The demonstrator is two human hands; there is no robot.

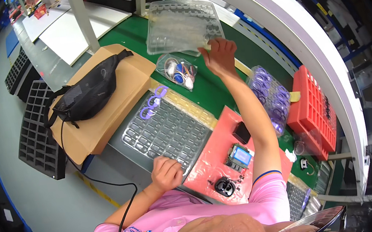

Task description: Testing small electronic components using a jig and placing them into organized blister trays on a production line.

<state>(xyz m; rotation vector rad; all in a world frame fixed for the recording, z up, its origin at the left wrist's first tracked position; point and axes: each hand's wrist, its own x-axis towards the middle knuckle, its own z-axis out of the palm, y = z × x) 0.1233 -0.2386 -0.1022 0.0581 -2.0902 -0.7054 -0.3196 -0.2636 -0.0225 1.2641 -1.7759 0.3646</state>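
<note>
The right hand (219,56) reaches out across the green worktop (206,91), its grip closed on the near edge of an empty clear plastic tray (182,24) lifted toward the worktop's far edge. The left hand (166,173) rests loosely curled, holding nothing, on the near corner of a grey compartment tray (164,130) at the near edge. Purple rings (153,102) sit at that tray's far corner, beside a cardboard box (102,107) carrying a black bag (89,92).
</note>
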